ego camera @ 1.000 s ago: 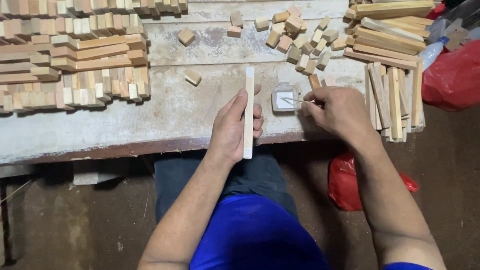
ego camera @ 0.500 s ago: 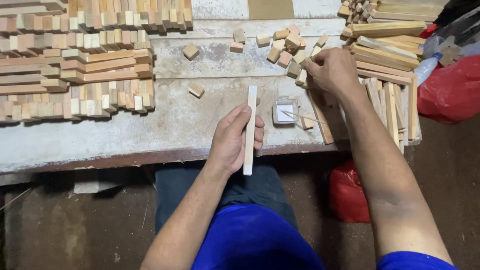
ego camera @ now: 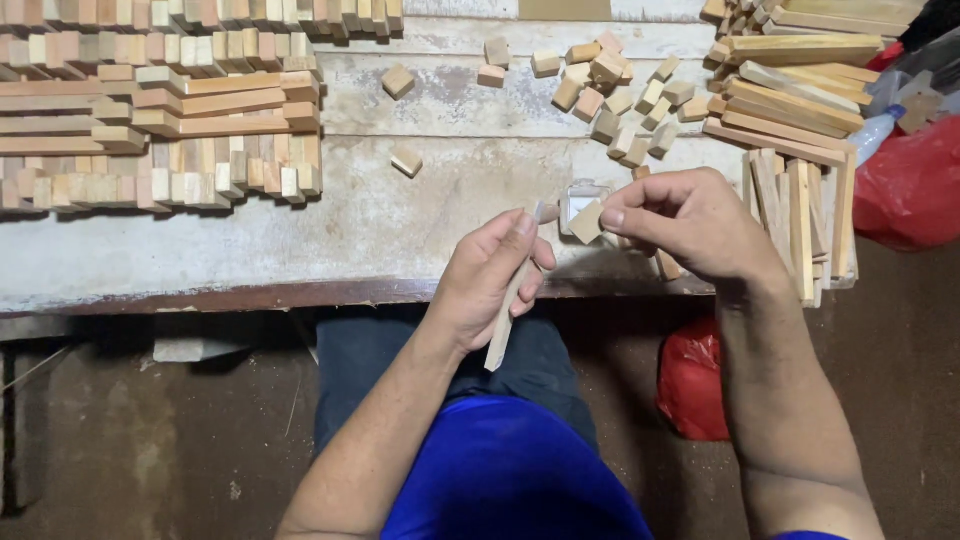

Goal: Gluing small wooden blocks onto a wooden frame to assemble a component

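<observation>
My left hand (ego camera: 490, 280) grips a thin pale wooden strip (ego camera: 503, 325), held upright over the front edge of the workbench (ego camera: 300, 240). My right hand (ego camera: 690, 220) pinches a small wooden block (ego camera: 587, 221) between thumb and fingers, close to the strip's upper end. Right behind the block sits a small clear container (ego camera: 578, 195) on the bench, partly hidden by it.
Several loose small blocks (ego camera: 610, 85) lie scattered at the back of the bench. Stacked wooden pieces (ego camera: 160, 130) fill the left side, and long wooden slats (ego camera: 790, 110) are piled at the right. Red plastic bags (ego camera: 905, 185) sit at the right and below the bench.
My right hand came back from the scattered blocks with a small block and brought it to the strip. My left hand lifted the strip nearer to me.
</observation>
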